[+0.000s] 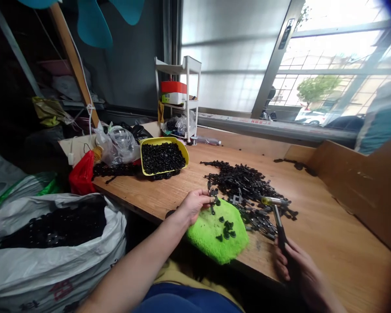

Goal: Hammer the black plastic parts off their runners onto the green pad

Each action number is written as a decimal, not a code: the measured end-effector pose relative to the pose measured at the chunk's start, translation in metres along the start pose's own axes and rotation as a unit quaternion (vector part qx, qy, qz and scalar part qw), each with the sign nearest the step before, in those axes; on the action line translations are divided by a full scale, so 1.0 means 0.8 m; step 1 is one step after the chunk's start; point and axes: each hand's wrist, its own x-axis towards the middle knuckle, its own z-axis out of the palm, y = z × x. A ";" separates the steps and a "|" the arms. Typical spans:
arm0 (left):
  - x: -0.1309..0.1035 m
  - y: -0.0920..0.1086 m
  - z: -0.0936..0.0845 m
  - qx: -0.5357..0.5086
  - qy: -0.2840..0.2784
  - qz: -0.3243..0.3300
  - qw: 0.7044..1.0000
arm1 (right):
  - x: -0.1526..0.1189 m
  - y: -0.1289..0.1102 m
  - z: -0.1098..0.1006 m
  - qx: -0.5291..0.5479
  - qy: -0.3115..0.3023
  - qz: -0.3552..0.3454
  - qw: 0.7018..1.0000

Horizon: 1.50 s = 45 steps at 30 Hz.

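Note:
My left hand [197, 204] is closed on a small branched black plastic part [212, 200], held above the left side of a bright green cloth [203, 237]. Several little black pieces [227, 232] lie loose on that cloth. Wrapped round the black handle of a small hammer [281, 230] is my right hand [289, 261], at the front edge of the table. The hammer's head, with a yellowish face, is raised over the right end of a pile of black plastic parts [241, 180].
A yellow tub [185, 150] full of small black pieces stands on the wooden table [322, 230]. Left of the table, a white sack [94, 269] holds black parts. Near the window are a white shelf rack [188, 87] and a plastic bottle [208, 141]; cardboard [361, 187] borders the right side.

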 end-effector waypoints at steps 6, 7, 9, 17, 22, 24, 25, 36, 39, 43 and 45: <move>0.021 -0.024 0.021 -0.006 0.024 -0.042 0.999 | 0.001 0.005 -0.006 0.006 0.007 -0.028 1.000; 0.022 -0.026 0.021 -0.001 0.027 -0.044 0.999 | 0.001 0.005 -0.007 0.008 0.007 -0.030 0.999; 0.022 -0.028 0.019 0.008 0.029 -0.046 0.998 | 0.001 0.005 -0.008 0.008 0.006 -0.031 0.999; 0.024 -0.040 0.013 0.050 0.035 -0.014 0.998 | -0.011 -0.006 0.004 -0.003 0.006 -0.018 1.000; 0.016 -0.040 0.015 0.081 0.030 -0.006 0.996 | -0.015 -0.006 0.003 -0.007 0.010 -0.029 0.999; 0.011 -0.039 0.016 0.089 0.034 0.003 0.995 | -0.016 -0.004 0.002 -0.012 0.009 -0.034 0.999; 0.009 -0.038 0.016 0.090 0.036 0.009 0.995 | -0.017 -0.004 0.002 -0.014 0.007 -0.036 0.999; -0.012 -0.024 0.021 0.099 0.080 0.022 0.992 | -0.017 0.001 0.002 -0.074 -0.014 -0.050 0.996; -0.009 -0.025 0.019 0.096 0.075 0.016 0.992 | -0.014 0.003 -0.002 -0.109 -0.029 -0.053 0.992; 0.001 -0.030 0.016 0.096 0.063 0.010 0.993 | -0.011 0.005 -0.002 -0.133 -0.038 -0.046 0.989; 0.002 -0.030 0.016 0.101 0.061 0.009 0.993 | -0.012 0.004 0.000 -0.128 -0.037 -0.039 0.990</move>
